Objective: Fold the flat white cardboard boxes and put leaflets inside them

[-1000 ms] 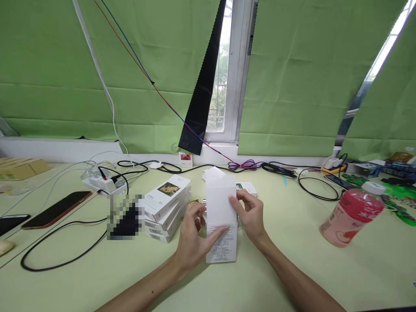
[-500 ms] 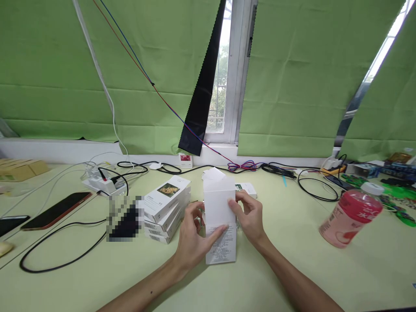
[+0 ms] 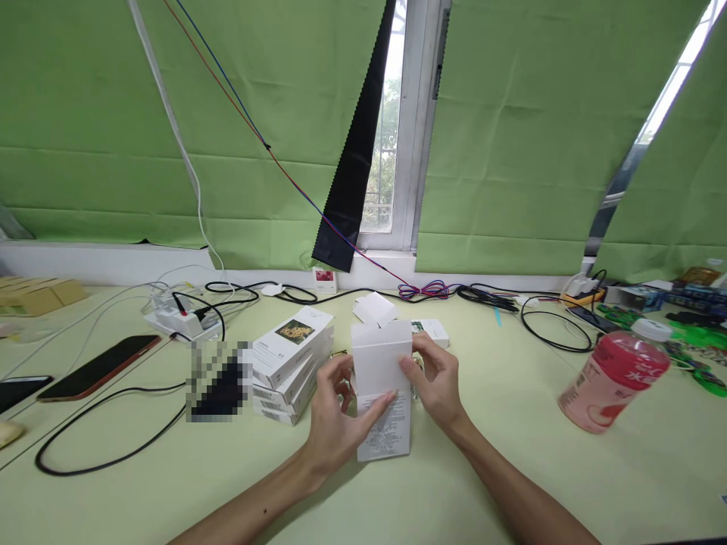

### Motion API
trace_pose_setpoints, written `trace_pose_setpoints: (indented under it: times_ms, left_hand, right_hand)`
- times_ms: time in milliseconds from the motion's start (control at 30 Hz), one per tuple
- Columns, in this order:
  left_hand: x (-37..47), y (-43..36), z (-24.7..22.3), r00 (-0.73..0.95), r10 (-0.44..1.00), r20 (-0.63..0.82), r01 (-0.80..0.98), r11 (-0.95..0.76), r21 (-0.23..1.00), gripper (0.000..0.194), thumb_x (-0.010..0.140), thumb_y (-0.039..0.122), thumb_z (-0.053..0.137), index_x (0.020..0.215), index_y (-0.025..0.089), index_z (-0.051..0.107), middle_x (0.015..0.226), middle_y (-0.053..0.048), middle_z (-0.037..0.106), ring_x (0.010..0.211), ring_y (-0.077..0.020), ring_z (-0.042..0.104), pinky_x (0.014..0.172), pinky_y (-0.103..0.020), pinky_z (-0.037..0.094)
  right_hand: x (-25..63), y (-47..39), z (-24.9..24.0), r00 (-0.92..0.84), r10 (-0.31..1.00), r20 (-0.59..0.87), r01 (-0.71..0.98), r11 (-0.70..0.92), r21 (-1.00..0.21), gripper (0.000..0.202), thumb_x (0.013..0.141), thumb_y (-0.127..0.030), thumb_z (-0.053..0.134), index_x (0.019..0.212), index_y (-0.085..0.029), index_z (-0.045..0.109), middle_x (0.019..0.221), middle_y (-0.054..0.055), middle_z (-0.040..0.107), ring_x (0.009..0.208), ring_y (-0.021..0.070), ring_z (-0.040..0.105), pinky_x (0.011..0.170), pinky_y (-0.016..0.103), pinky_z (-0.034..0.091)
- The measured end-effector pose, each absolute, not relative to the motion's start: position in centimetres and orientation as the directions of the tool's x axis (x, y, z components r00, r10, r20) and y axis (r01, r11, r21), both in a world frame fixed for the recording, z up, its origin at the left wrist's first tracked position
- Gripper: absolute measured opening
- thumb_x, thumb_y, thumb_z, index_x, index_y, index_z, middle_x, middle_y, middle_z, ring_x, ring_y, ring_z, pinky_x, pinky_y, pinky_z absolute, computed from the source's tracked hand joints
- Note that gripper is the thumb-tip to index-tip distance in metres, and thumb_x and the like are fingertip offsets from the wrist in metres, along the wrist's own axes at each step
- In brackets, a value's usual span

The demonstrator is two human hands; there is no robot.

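Observation:
A white folded card (image 3: 384, 433) with small printed text on its lower part and a blank upper part is upright between my hands. My left hand (image 3: 341, 416) grips its left side, the thumb lying across the printed part. On the right edge, my right hand (image 3: 435, 378) pinches the blank part between thumb and fingers. Small things behind the card are mostly hidden. Just left of my left hand stands a stack of white boxes (image 3: 292, 356), the top one bearing a yellow flower picture. Behind the card lie white paper pieces (image 3: 375, 309) and another white box (image 3: 436, 331).
A pink bottle (image 3: 613, 378) stands at the right. Phones (image 3: 102, 369), a power strip (image 3: 185, 322) and looped black cable (image 3: 107, 471) occupy the left. More cables (image 3: 482, 297) run along the wall; green parts (image 3: 701, 333) lie far right.
The card's blank upper part has tilted down and slightly left, uncovering more of the paper pieces behind it. Both hands keep their hold, nearly in place.

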State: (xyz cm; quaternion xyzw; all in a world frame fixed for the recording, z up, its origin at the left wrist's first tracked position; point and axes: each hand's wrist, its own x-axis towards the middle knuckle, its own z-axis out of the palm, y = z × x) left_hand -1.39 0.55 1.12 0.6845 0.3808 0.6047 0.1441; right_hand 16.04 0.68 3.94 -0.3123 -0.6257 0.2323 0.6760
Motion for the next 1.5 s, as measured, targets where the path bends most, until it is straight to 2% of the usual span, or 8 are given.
trace_pose_setpoints:
  times_ms: [167, 567, 800, 1000, 1233, 1500]
  left_hand:
    - [-1.34, 0.63, 0.97, -0.006, 0.661, 0.751, 0.350, -0.702, 0.621, 0.068, 0.073, 0.034, 0.085, 0.126, 0.023, 0.043, 0.108, -0.009, 0.064, 0.083, -0.0204, 0.067, 0.048, -0.025, 0.051]
    - [-1.53, 0.52, 1.35, 0.059, 0.604, 0.795, 0.365, -0.754, 0.546, 0.064, 0.076, 0.034, 0.083, 0.126, 0.027, 0.043, 0.099, -0.005, 0.064, 0.072, -0.0177, 0.065, 0.044, -0.026, 0.051]
    - [-1.58, 0.52, 1.55, 0.078, 0.594, 0.800, 0.374, -0.762, 0.529, 0.064, 0.076, 0.036, 0.083, 0.124, 0.025, 0.043, 0.096, -0.004, 0.065, 0.070, -0.0165, 0.065, 0.044, -0.024, 0.050]
    - [-1.62, 0.51, 1.56, 0.082, 0.583, 0.808, 0.388, -0.766, 0.513, 0.064, 0.076, 0.036, 0.083, 0.125, 0.023, 0.044, 0.099, -0.005, 0.065, 0.071, -0.0159, 0.066, 0.047, -0.023, 0.051]
    - [-1.63, 0.38, 1.57, 0.099, 0.591, 0.800, 0.385, -0.764, 0.517, 0.062, 0.076, 0.036, 0.083, 0.122, 0.023, 0.044, 0.097, -0.004, 0.065, 0.065, -0.0130, 0.064, 0.044, -0.021, 0.047]
    - [-1.66, 0.34, 1.72, 0.119, 0.571, 0.812, 0.380, -0.782, 0.494, 0.061, 0.077, 0.034, 0.083, 0.123, 0.023, 0.045, 0.097, -0.005, 0.066, 0.063, -0.0119, 0.061, 0.045, -0.020, 0.048]
  right_hand:
    - [16.08, 0.67, 3.90, 0.111, 0.698, 0.707, 0.082, 0.703, -0.707, 0.015, 0.090, -0.031, 0.068, 0.098, -0.019, 0.071, 0.089, 0.007, 0.065, 0.085, 0.0223, 0.058, 0.075, 0.037, 0.049]
    - [15.98, 0.85, 3.59, 0.187, 0.664, 0.724, 0.137, 0.712, -0.689, 0.021, 0.092, -0.040, 0.065, 0.085, -0.020, 0.067, 0.081, 0.005, 0.062, 0.081, 0.0211, 0.057, 0.073, 0.035, 0.047]
    - [15.97, 1.00, 3.49, 0.212, 0.642, 0.737, 0.177, 0.716, -0.675, 0.028, 0.093, -0.045, 0.062, 0.081, -0.020, 0.067, 0.077, 0.004, 0.060, 0.074, 0.0196, 0.053, 0.068, 0.033, 0.045]
    - [15.98, 0.91, 3.45, 0.221, 0.632, 0.743, 0.192, 0.719, -0.668, 0.030, 0.094, -0.047, 0.061, 0.086, -0.020, 0.069, 0.074, 0.003, 0.057, 0.071, 0.0186, 0.051, 0.066, 0.032, 0.044]
    - [16.00, 0.75, 3.35, 0.215, 0.636, 0.741, 0.233, 0.704, -0.671, 0.034, 0.095, -0.050, 0.057, 0.094, -0.019, 0.069, 0.076, 0.004, 0.057, 0.077, 0.0213, 0.056, 0.071, 0.034, 0.048]
    - [15.80, 0.60, 3.17, 0.258, 0.593, 0.763, 0.249, 0.722, -0.646, 0.033, 0.096, -0.043, 0.059, 0.119, -0.021, 0.066, 0.094, 0.009, 0.069, 0.092, 0.0245, 0.065, 0.078, 0.036, 0.054]
